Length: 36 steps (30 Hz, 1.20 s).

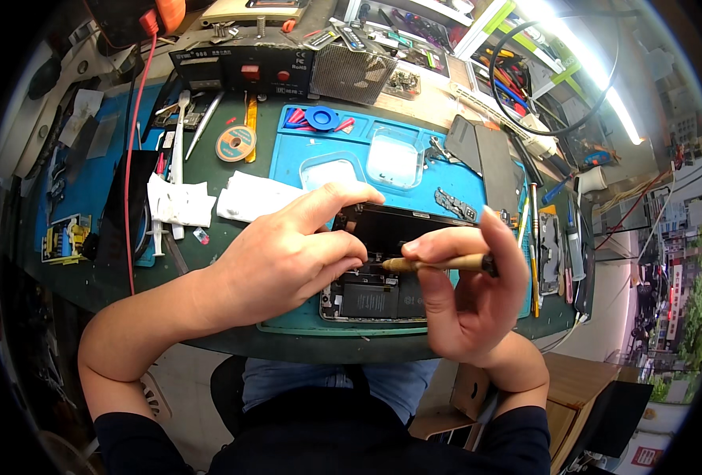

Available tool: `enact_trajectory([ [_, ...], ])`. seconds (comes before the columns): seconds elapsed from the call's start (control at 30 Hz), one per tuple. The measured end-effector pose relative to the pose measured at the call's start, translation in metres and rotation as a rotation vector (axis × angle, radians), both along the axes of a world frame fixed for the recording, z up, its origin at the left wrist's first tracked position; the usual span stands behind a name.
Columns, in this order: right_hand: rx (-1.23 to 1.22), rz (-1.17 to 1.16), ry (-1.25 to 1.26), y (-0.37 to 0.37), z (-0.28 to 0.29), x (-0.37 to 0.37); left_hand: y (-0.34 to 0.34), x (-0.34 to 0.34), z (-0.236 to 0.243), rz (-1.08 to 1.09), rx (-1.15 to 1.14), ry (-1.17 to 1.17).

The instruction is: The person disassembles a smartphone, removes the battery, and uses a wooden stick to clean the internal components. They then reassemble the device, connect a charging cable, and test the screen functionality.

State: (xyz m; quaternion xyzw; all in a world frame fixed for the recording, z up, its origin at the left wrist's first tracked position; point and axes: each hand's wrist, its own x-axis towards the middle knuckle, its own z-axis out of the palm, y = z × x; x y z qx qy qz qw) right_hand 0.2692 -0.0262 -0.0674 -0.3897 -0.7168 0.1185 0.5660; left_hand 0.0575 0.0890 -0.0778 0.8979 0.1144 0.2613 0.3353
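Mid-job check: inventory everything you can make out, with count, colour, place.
opened device: one, black, between the hands
slim tool: one, gold-coloured, right hand
work mat: one, blue, under opened device
clear trays: two, colourless, on work mat
spool: one, orange-rimmed, left of work mat
wipes: two, white, left side
switch box: one, black, bench back
lamp: one, white, upper right
small clutter: too much to count, mixed, around bench
sleeves: two, dark, lower edge
left hand: one, bare, at opened device
right hand: one, bare, gripping slim tool

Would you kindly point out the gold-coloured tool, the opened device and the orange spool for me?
Gold-coloured tool [452, 262]: head view, middle of its handle.
Opened device [369, 302]: head view, dark block in its lower left part.
Orange spool [235, 143]: head view, its round face.
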Motion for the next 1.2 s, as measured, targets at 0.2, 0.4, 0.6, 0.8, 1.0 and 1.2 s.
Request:
enact_trajectory([
  [0.2,-0.063,0.036,-0.145,0.0045,-0.0004,-0.0065,0.0000,0.0017,-0.0004,-0.045,-0.083,-0.069],
  [0.4,-0.124,0.056,-0.266,0.0026,0.0055,-0.0011,0.0000,0.0015,-0.0001,-0.055,-0.091,-0.049],
  [0.6,-0.080,0.057,-0.157,0.0047,0.0011,-0.0052,-0.0010,0.0014,0.0005,-0.052,-0.106,-0.055],
  [0.8,-0.090,0.046,-0.187,0.0028,0.0015,-0.0045,0.0005,0.0020,0.0004,-0.059,-0.088,-0.064],
  [1.0,-0.025,0.035,-0.194,0.0061,0.0030,-0.0071,-0.0017,0.0010,0.0030,-0.039,-0.084,-0.042],
  [1.2,0.030,0.036,-0.224,0.0104,0.0043,-0.0052,-0.0002,0.0002,0.0016,-0.053,-0.023,-0.049],
])
